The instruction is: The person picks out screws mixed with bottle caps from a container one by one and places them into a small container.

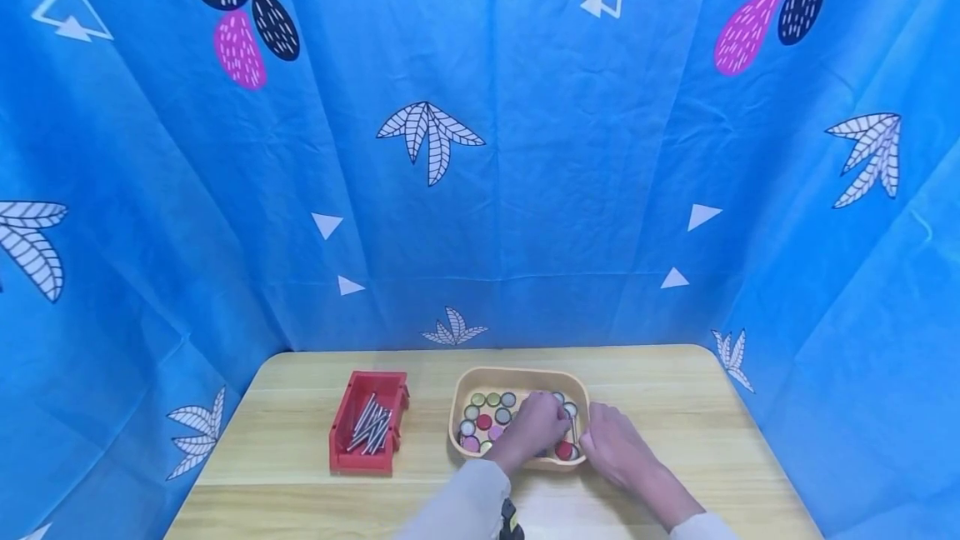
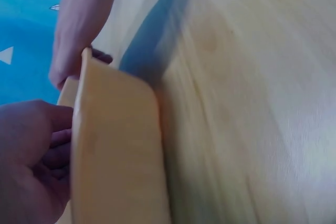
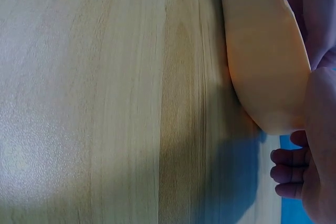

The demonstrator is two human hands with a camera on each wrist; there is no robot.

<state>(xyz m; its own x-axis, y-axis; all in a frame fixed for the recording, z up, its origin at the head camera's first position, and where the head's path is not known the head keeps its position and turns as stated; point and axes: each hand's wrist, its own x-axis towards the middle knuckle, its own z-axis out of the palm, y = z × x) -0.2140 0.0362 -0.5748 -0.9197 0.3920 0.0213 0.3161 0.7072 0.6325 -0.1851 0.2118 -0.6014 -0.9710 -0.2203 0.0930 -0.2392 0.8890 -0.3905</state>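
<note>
A shallow peach-coloured tray (image 1: 517,373) holds several small round cap-like discs, in red (image 1: 484,422), pink, yellowish and grey. My left hand (image 1: 534,425) reaches over the front rim into it, fingers bent down among the discs; whatever lies under the fingertips is hidden. In the left wrist view, the tray wall covers part of the left hand (image 2: 31,161). At the tray's right end is my right hand (image 1: 617,440), close against the rim with bent fingers. Its fingers (image 3: 289,174) show outside the tray end; its thumb side is hidden. A thin metal rod (image 1: 574,430) lies inside, near the right wall.
Left of the tray stands a red plastic bin (image 1: 362,462) with several metal rods (image 1: 369,425), like bolts or nails. Both containers are on a pale wooden table (image 1: 300,440). A blue patterned curtain (image 1: 495,215) hangs behind the table and on both sides.
</note>
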